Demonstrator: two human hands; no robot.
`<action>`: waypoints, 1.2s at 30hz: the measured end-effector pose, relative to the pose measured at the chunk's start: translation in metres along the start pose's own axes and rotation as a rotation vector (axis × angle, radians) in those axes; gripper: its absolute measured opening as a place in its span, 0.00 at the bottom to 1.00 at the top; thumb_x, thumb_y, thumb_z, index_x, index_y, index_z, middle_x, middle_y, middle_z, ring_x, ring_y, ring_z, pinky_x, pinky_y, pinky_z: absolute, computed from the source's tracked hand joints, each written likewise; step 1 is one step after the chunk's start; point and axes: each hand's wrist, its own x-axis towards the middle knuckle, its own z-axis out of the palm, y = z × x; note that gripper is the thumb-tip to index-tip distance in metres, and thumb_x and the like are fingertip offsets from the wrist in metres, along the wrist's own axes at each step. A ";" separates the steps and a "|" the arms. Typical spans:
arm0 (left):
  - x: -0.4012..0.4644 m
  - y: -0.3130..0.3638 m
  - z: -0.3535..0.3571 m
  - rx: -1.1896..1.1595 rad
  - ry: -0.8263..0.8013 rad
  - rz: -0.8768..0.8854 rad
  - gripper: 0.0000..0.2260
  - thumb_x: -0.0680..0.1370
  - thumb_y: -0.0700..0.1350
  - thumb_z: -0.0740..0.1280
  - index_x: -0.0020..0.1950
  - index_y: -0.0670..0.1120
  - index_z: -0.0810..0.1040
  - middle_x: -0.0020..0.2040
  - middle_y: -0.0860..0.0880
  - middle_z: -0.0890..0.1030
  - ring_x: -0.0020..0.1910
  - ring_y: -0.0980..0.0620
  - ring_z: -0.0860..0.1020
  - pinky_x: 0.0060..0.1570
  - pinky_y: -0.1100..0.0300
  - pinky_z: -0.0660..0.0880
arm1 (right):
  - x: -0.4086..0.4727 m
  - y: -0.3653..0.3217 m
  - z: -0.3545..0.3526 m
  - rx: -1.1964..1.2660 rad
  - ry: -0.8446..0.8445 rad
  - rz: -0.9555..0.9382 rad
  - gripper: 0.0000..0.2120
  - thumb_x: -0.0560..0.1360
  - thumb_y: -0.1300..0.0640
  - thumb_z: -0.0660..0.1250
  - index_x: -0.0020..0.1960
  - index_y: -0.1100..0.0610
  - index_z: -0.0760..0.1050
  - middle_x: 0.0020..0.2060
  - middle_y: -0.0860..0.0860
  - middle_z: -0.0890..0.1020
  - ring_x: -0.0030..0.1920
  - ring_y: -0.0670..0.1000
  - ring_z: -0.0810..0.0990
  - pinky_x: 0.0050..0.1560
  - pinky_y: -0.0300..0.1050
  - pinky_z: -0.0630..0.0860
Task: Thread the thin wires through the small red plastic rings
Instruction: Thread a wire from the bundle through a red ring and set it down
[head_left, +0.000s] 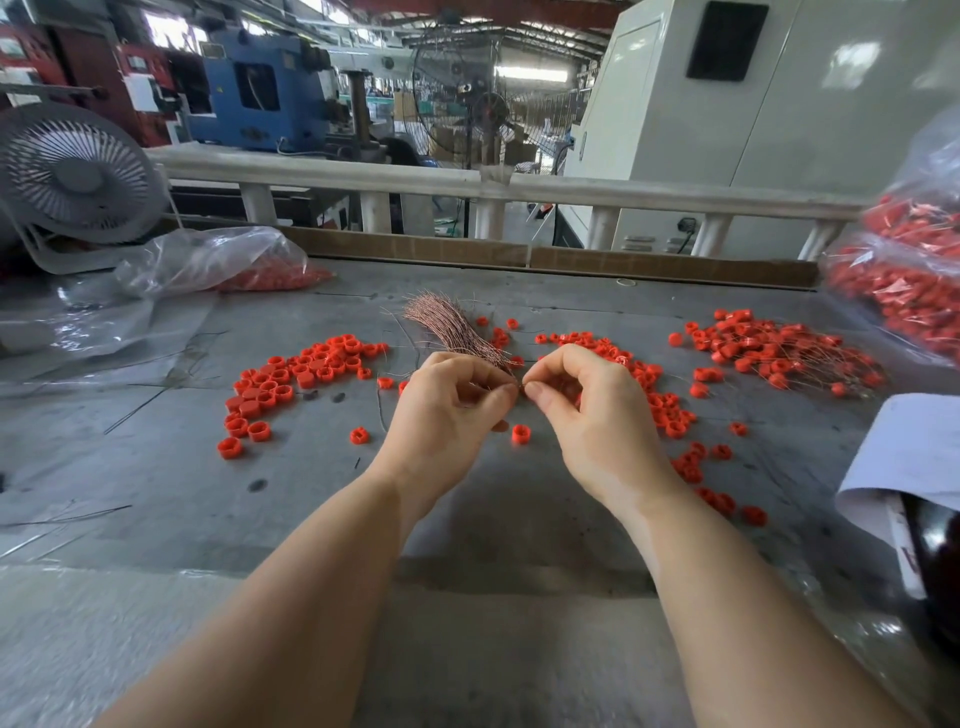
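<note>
A bundle of thin coppery wires (447, 325) fans out over the grey table (156, 467), its near end held in my left hand (447, 415). My right hand (587, 410) pinches thumb and forefinger right against the left fingertips, on a wire end too thin to make out. A single red ring (520, 434) lies on the table between my wrists. Loose red rings (291, 379) spread to the left, more lie to the right (660, 405), and a pile of rings with wires through them (774, 353) sits at far right.
A clear bag of red rings (244, 265) lies at the back left beside a white desk fan (72, 176). Another full bag (904, 270) bulges at the right edge. A white paper (914, 457) and a dark object sit at near right. A cardboard strip lines the back edge.
</note>
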 end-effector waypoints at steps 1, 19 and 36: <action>0.000 0.000 0.000 -0.001 -0.002 0.002 0.11 0.74 0.36 0.69 0.36 0.51 0.78 0.45 0.52 0.74 0.30 0.59 0.79 0.35 0.70 0.75 | 0.000 0.000 0.000 0.001 0.001 -0.001 0.07 0.73 0.63 0.68 0.39 0.53 0.75 0.32 0.43 0.75 0.33 0.40 0.72 0.36 0.28 0.67; 0.001 -0.002 -0.004 0.195 0.056 0.075 0.13 0.73 0.37 0.69 0.35 0.54 0.75 0.45 0.57 0.72 0.40 0.55 0.78 0.44 0.64 0.78 | -0.001 -0.004 0.001 0.023 -0.069 -0.022 0.05 0.74 0.64 0.67 0.42 0.55 0.78 0.36 0.48 0.79 0.38 0.46 0.76 0.42 0.40 0.74; -0.002 -0.004 -0.004 -0.235 0.014 -0.149 0.08 0.71 0.36 0.72 0.46 0.46 0.77 0.39 0.49 0.81 0.37 0.58 0.79 0.43 0.67 0.78 | 0.000 0.002 0.000 0.014 0.023 0.064 0.08 0.75 0.61 0.67 0.39 0.52 0.74 0.33 0.42 0.76 0.36 0.42 0.74 0.41 0.41 0.72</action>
